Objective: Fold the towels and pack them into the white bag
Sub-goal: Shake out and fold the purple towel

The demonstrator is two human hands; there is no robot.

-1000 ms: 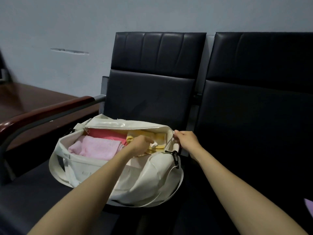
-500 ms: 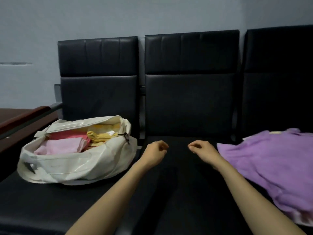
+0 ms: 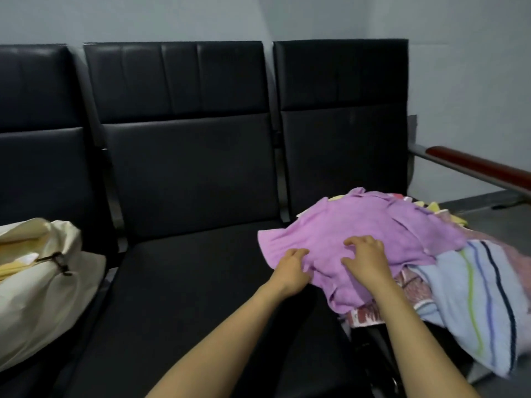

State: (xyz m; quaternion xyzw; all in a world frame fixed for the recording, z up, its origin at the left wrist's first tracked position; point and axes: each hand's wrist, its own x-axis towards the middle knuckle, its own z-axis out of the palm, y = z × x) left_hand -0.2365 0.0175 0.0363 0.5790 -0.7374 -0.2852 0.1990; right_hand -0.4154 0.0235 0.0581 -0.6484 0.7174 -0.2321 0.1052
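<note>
Your white bag sat on the left seat, a yellow towel showing at its mouth. Your left hand pinched the purple towel at its near edge. Your right hand dug curled fingers into it atop the heap, beside a striped blue towel. Black seats, grey wall, and a red-brown armrest on the right.

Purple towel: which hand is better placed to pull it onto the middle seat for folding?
Probably the left hand. It grips the purple towel at its edge nearest the middle seat; the right hand clutches its middle, over the pile.
</note>
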